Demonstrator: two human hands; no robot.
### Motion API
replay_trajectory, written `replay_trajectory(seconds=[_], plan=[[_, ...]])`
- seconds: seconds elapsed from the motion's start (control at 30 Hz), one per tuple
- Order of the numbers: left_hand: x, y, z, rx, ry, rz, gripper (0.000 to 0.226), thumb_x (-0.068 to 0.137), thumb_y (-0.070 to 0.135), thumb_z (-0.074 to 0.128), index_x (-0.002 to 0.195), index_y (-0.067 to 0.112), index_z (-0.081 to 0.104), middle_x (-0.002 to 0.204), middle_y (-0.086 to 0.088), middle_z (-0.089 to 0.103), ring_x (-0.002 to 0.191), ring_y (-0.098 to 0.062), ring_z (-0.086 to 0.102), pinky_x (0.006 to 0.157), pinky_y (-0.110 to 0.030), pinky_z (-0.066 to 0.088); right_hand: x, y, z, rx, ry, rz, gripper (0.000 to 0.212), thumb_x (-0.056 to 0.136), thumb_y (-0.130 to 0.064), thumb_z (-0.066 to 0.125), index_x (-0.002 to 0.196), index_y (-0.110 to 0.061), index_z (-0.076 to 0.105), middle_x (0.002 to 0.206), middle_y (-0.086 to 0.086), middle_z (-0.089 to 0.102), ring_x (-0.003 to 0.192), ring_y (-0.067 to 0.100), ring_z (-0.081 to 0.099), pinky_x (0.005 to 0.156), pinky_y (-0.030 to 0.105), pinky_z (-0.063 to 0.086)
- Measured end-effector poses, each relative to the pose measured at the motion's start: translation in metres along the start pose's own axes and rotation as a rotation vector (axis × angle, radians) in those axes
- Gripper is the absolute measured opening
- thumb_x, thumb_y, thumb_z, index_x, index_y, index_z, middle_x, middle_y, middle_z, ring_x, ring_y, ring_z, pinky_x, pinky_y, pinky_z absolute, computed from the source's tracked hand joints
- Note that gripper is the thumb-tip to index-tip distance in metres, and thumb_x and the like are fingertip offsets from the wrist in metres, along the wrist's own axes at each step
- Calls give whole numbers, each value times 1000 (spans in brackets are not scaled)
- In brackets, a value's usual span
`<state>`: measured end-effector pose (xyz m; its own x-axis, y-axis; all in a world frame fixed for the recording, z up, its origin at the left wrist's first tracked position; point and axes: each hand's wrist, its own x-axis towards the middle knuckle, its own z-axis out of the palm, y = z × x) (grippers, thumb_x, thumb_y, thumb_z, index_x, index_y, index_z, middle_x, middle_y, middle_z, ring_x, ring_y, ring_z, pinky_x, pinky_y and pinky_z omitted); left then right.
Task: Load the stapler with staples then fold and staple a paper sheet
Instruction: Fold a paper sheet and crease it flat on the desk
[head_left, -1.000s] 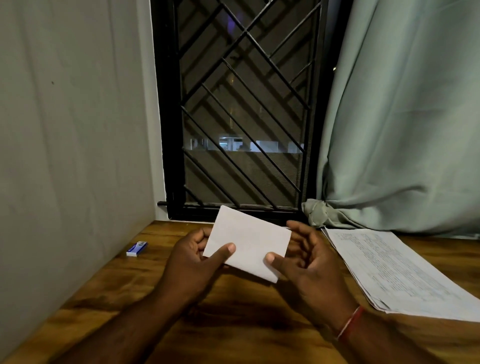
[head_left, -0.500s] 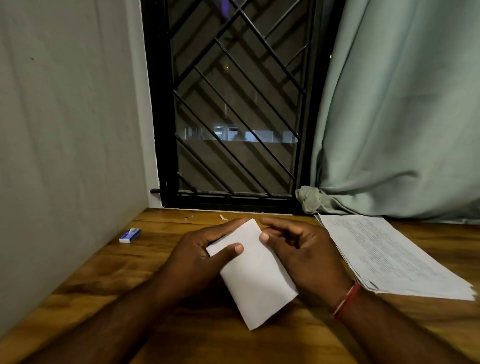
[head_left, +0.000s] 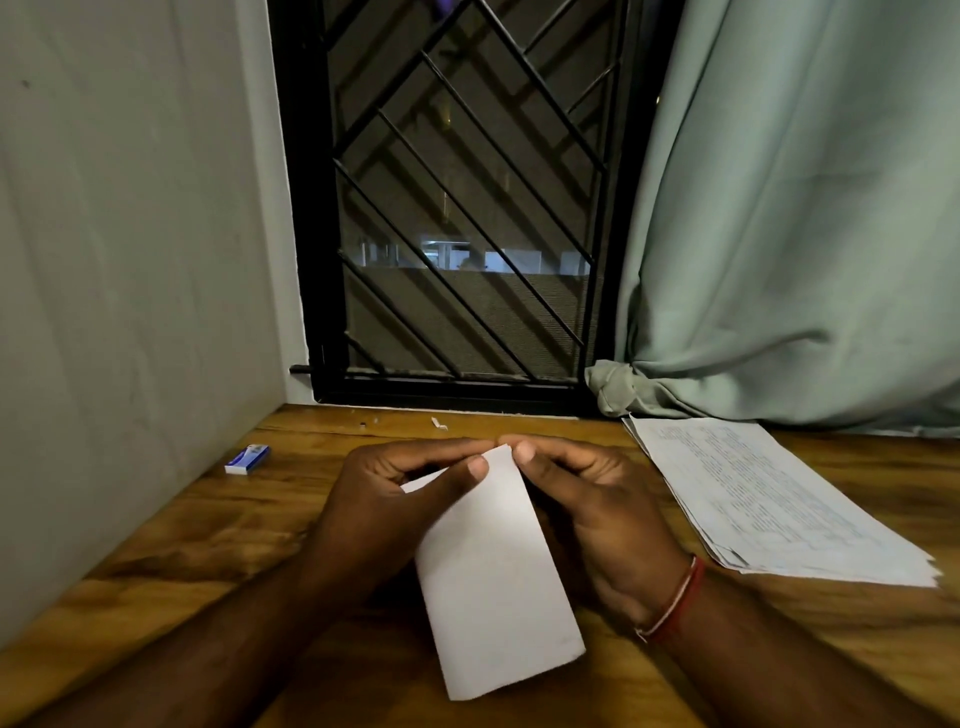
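Observation:
A folded white paper sheet (head_left: 493, 577) lies lengthwise between my two hands over the wooden table (head_left: 208, 535), its long side running toward me. My left hand (head_left: 384, 499) pinches its far left corner between thumb and fingers. My right hand (head_left: 587, 504) pinches the far right corner, thumb on top. A small blue-and-white staple box (head_left: 248, 460) lies at the left near the wall. No stapler is in view.
A stack of printed sheets (head_left: 769, 499) lies at the right of the table. A grey wall (head_left: 130, 260) bounds the left side. Behind the table stand a black window grille (head_left: 457, 208) and a pale green curtain (head_left: 805, 208). A tiny paper scrap (head_left: 439, 423) lies by the sill.
The folded sheet has turned from lying crosswise and raised to lying lengthwise and lower. Both hands have shifted to its far end and closer together.

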<state>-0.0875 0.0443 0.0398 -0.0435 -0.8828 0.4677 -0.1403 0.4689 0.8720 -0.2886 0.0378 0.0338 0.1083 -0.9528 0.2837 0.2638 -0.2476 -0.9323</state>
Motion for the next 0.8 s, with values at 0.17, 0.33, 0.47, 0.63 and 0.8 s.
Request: replay_trajectory(seconds=[0.17,0.33,0.47,0.63,0.8], plan=[[1,1,3,-110,-18,-57,16,89,11,83,103,19,85,97,4,85,86,-8,80,66,-18,61,2,2,0,203,-67,112,28,92,-14,79,115,2,81,117,31,78,90,33,79,81,38,65],[3,2,1,-246,-87,-176,24,83,14,84,104,3,77,96,-17,82,79,-21,79,65,-26,64,3,1,0,298,-95,163,24,84,-8,78,107,-4,86,111,25,80,89,27,81,81,34,69],[4,-1,-2,-352,-204,-267,21,82,18,88,97,10,75,98,-29,75,84,-36,72,68,-35,62,2,0,1,281,-151,181,22,81,-12,82,102,-7,88,100,19,81,85,24,80,79,33,69],[3,-2,-3,-424,-280,-293,28,75,26,91,94,13,75,100,-29,73,87,-38,70,72,-38,63,2,2,-2,279,-231,179,39,72,-22,101,104,-6,85,100,19,79,87,25,78,80,33,68],[3,0,-4,-457,-320,-304,29,73,27,89,93,13,74,99,-26,72,81,-31,72,69,-36,62,-2,0,2,272,-207,186,16,74,-15,85,88,-9,87,86,14,78,73,17,75,66,26,65]])
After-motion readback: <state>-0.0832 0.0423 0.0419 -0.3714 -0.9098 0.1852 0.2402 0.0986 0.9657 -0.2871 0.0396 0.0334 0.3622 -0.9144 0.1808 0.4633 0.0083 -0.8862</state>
